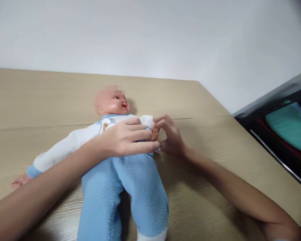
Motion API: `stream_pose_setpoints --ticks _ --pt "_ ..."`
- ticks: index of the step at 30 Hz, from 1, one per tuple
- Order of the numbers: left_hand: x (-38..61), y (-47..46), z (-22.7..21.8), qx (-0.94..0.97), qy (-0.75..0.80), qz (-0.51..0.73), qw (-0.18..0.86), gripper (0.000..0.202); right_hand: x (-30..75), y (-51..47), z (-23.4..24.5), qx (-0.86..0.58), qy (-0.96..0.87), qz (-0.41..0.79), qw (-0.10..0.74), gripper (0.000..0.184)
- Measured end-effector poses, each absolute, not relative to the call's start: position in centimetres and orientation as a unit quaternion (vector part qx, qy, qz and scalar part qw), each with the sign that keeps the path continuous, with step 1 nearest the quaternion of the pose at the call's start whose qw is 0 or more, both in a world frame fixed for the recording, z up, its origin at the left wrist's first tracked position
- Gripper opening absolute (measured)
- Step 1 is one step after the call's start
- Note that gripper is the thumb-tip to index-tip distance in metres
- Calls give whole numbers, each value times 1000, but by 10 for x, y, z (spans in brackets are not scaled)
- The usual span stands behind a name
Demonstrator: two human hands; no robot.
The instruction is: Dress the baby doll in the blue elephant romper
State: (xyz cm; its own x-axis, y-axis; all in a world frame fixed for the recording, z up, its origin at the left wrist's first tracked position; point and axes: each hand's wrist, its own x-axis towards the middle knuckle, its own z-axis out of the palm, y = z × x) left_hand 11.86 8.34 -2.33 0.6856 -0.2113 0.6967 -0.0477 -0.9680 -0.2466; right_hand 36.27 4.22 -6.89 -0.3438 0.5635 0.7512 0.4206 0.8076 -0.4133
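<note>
Likely a home room: a pale wooden table (27, 100) beneath a plain white wall (140, 33). A baby doll (130, 179) lies centre; folded cloths (291, 130) sit far right.

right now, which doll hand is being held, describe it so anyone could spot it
On the pale wooden table a baby doll lies on its back in a white top and blue fleece trousers. Follow the white sleeve beside its chin to the small pinkish doll hand, held by the person's right hand. The doll's other hand lies free on the table, untouched.
</note>
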Motion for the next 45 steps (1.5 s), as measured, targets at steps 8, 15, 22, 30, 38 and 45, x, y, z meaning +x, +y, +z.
stream_pose_setpoints --ticks 8,15,22,30,38,45 --pt "121 83 -29 -880 -83 -460 -79 13 364 33 -68 -253 -859 172 411 41" --pt "125 91 -32 -841 -244 -384 -292 25 357 14 -69 -279 -673 512 456 18" --pt "124 92 -34 -886 -247 -309 -241 28 345 20 -76 -377 -407 662 504 35" --pt "125 88 -33 -894 -299 -271 -195 27 347 25 -88 -484 -431 553 523 46" --pt "126 94 -36 -897 -293 -268 -195 12 352 38 -89 -504 -483 513 499 41" --pt "129 93 -34 -900 -311 -279 -126 15 348 102 -85 -439 -548 572 424 20"
